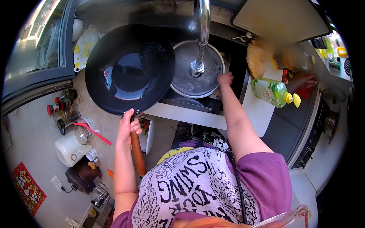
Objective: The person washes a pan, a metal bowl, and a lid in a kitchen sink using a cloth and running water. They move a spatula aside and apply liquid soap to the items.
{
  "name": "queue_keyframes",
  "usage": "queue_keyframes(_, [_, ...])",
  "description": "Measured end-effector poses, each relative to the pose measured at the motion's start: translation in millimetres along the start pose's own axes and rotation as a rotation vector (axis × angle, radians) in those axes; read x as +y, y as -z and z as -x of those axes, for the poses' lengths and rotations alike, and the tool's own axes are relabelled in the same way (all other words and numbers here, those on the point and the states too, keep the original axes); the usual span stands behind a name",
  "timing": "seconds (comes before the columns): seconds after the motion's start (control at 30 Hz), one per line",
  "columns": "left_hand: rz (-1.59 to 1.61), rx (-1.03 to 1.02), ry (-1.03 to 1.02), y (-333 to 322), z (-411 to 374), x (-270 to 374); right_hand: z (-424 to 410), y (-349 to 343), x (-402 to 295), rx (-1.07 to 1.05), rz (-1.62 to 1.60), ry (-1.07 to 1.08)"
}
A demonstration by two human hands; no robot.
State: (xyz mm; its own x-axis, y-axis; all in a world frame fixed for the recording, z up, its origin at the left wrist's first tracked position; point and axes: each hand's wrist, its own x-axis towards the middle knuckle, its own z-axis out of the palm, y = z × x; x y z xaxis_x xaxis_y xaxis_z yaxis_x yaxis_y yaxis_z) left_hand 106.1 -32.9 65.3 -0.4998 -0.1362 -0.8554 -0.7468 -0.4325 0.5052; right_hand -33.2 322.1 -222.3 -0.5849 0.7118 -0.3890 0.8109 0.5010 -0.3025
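My left hand is closed around the brown wooden handle of a large dark wok, near where the handle joins the pan. The wok is raised beside the sink, its wet inner face turned up towards me. A round pot or basin with a pale rim and cloudy, bubbly water stands in the dark sink under the chrome faucet. At that rim's right side is my right hand; its fingers are partly hidden and blurred, so its grip cannot be told.
A green dish soap bottle with a yellow pump and a yellowish cloth lie right of the sink. A large board stands behind. Spice jars, a red utensil and a white appliance are on the left counter.
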Motion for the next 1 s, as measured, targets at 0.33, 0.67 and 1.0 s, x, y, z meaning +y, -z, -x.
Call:
queue_keyframes(0.33, [-0.065, 0.005, -0.044, 17, 23, 12, -1, 11, 36, -0.376, -0.313, 0.157])
queue_keyframes(0.67, [-0.092, -0.056, -0.067, 36, 26, 12, 51, 105, -38, -0.046, -0.219, 0.52])
queue_keyframes(1.0, [-0.125, -0.218, -0.115, 45, 20, 8, 101, 190, -114, 0.025, 0.284, 0.638])
